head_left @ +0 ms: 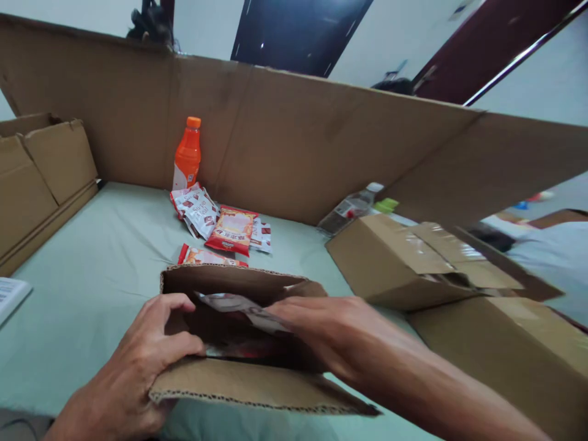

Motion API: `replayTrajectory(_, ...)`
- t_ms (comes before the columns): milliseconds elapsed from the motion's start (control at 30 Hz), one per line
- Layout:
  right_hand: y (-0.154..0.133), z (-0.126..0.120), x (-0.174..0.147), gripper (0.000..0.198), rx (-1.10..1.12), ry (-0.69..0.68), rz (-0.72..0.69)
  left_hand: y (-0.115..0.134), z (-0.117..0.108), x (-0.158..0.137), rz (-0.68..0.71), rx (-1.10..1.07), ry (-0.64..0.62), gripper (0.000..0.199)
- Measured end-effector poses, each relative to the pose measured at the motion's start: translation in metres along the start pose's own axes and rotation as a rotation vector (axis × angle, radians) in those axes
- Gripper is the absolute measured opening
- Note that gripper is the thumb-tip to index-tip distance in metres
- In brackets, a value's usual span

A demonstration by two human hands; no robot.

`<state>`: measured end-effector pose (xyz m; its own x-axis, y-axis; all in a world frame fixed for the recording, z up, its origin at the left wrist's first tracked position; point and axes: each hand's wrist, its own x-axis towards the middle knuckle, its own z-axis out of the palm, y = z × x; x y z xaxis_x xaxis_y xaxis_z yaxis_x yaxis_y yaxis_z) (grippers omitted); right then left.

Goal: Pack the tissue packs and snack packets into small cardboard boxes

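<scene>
In the middle foreground an open cardboard box (257, 383) faces up at me, its near flap folded outward. My left hand (142, 358) is closed on the box's left wall, thumb and fingers hooked over the edge. My right hand (316, 327) reaches into the opening from the right, closed at the edge of a white snack packet (239, 306); its fingertips are partly hidden. Deeper in the box a shiny reddish packet (248, 350) shows. Just behind the box lie a red-and-cream packet (209, 256), a red snack packet (233, 230) and several white packets (199, 211).
An orange drink bottle (187, 156) stands against the tall cardboard wall (285, 147). At right are a clear bottle (351, 208), leaning, and cardboard boxes (390, 251). Another cardboard box (41, 177) is at left, with a white object (11, 294) nearer me on the green cloth (78, 343).
</scene>
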<state>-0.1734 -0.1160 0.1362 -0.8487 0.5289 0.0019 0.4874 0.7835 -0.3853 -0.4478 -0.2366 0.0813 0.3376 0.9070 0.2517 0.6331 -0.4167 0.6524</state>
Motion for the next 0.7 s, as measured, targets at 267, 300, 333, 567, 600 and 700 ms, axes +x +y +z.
replayTrajectory(267,-0.019,0.015,0.032,0.032,-0.022,-0.317,-0.009,-0.003,0.003,0.004,0.151,0.026,-0.004,0.031)
replayTrajectory(300,-0.019,0.014,0.03,0.031,-0.034,-0.324,-0.023,-0.007,0.006,0.005,0.164,0.006,0.005,0.027)
replayTrajectory(333,-0.019,0.01,0.029,0.029,-0.046,-0.31,-0.036,-0.012,0.011,0.007,0.172,-0.003,0.033,0.02)
replayTrajectory(567,0.015,-0.046,0.072,0.03,-0.079,0.273,-0.021,-0.043,0.053,0.012,0.289,0.128,0.276,0.033)
replayTrajectory(600,0.027,-0.049,0.091,0.03,-0.157,0.29,0.005,-0.044,0.053,0.013,0.315,0.131,0.306,0.036)
replayTrajectory(700,0.07,-0.04,0.158,0.032,-0.499,0.148,0.021,-0.047,0.049,0.013,0.377,0.116,0.266,0.036)
